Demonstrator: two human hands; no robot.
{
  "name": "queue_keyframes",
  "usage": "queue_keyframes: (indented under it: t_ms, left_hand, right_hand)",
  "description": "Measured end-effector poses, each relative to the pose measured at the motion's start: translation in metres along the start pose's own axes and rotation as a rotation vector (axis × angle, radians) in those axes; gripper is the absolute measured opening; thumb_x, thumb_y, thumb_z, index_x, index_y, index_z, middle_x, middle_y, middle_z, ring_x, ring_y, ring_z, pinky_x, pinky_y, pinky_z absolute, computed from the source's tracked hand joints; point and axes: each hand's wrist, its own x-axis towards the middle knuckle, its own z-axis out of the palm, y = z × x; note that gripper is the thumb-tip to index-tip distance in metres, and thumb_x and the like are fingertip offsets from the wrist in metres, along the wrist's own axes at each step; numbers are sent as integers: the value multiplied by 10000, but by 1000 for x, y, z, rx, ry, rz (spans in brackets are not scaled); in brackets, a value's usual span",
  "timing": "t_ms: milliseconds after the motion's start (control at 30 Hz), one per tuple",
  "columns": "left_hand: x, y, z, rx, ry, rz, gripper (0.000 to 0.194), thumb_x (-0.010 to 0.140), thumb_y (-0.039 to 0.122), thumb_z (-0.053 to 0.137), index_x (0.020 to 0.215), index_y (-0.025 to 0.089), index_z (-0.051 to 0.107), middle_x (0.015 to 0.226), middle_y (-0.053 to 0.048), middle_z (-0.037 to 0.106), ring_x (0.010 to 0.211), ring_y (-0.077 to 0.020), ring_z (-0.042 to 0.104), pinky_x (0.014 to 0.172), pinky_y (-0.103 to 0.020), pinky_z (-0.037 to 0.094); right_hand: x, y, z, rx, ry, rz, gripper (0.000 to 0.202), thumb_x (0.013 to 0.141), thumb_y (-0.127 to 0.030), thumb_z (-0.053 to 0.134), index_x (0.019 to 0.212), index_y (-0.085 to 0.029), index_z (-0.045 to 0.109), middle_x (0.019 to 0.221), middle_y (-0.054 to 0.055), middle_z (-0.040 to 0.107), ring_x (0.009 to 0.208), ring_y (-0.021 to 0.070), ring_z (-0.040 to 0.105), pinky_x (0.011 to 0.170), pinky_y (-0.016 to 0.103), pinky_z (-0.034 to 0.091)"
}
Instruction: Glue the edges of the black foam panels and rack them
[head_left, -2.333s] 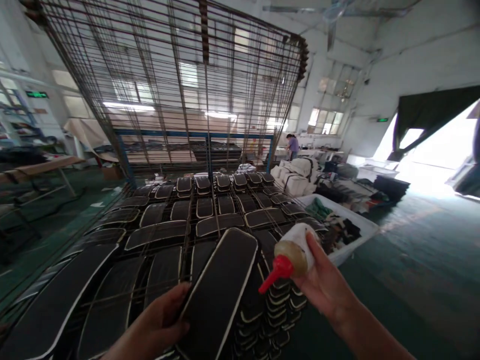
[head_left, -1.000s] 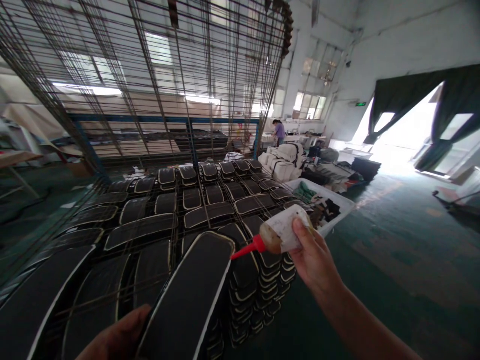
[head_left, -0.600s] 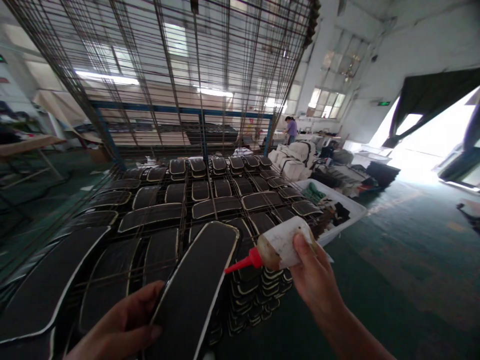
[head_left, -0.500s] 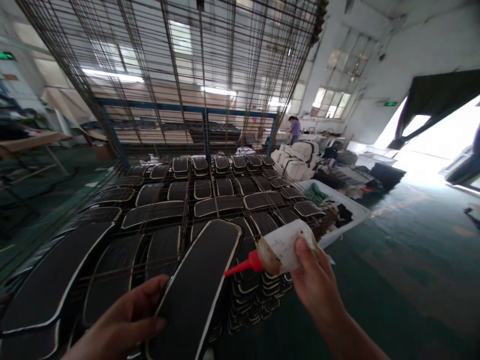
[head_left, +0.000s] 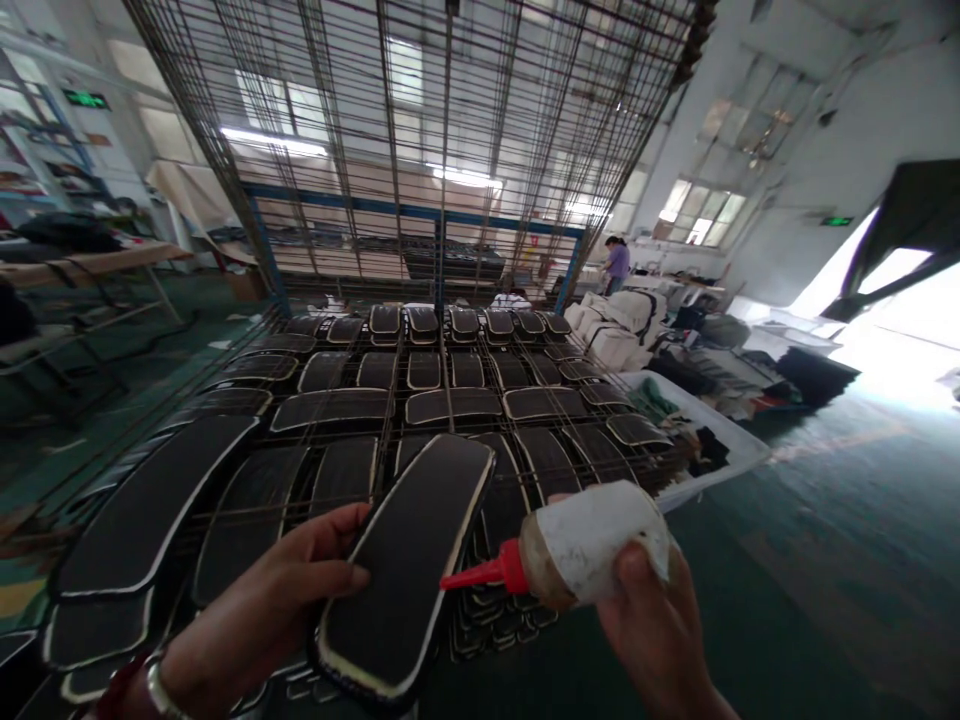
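My left hand [head_left: 315,575] grips a long, black padded panel [head_left: 412,560] by its left edge, thumb on top. The panel has rounded ends and a pale line of glue along its rim. In my right hand [head_left: 652,610] is a glue bottle [head_left: 585,545] with a white wrapping and a red pointed nozzle, lying nearly sideways. The nozzle tip meets the panel's right edge, on the pale line. Below and behind, many similar black panels [head_left: 157,500] lie in rows on a wire rack, their rims pale too.
A tilted wire grid [head_left: 442,110] rises behind the panels on a blue frame [head_left: 439,265]. At right stands a white bin [head_left: 739,455] with dark scraps, near white bundles [head_left: 615,325]. A person [head_left: 617,265] stands in the background. A table [head_left: 97,260] is at left.
The nozzle has moved down along the panel's right edge toward me. The panel's near end has come into view, and the camera view has turned slightly left.
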Motion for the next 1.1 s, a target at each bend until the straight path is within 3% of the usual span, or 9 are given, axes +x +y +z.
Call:
queue_keyframes:
  t_ms: [267,467,600,900,1033,1100]
  left_hand:
    - [7,3,-1,-16,-6,33,372,673,51,793,1032,139,749,928,-123,822,713,-284,790,658,-365,647]
    - [5,5,3,12,52,70,388,683,39,769,1053,131,699,947,-129,819,768,-308,794,633,-363,641]
    - [4,4,4,12,84,76,382,707,41,750,1070,134,671,944,-117,817,775,-277,792,672,-343,638]
    - [5,1,8,19,197,130,403,694,70,771,1073,149,657,934,-100,813,740,-266,783,652,-345,633]
    - [6,0,9,11,219,146,408,669,73,792,1050,157,672,937,-95,816,757,-262,782,659,-334,627]
    - [5,-3,11,19,195,143,426,666,83,801,1067,166,683,958,-95,818,775,-269,784,670,-341,625]
  right_hand:
    - [-17,-7,-2,-124,-44,-75,685,715,-677,928,1191,-261,665,1158,175,654,1026,440,634,792,499,575]
    - [-21,-8,9,-188,-227,-283,540,891,-683,766,1252,-310,616,1122,103,677,984,359,664,792,446,590]
    - [-21,-4,12,-192,-248,-329,495,946,-650,717,1273,-301,591,1115,106,674,1003,363,666,814,458,594]
    - [-20,5,0,-247,-36,-253,640,854,-671,802,1252,-214,595,1154,185,665,1016,408,664,833,502,584]
    - [-20,19,6,-107,-41,-120,582,838,-628,836,1206,-214,656,1120,160,686,1009,385,673,781,441,614]
    - [-8,25,12,38,26,-35,474,860,-566,851,1141,-219,693,1088,131,703,992,334,687,731,360,623]
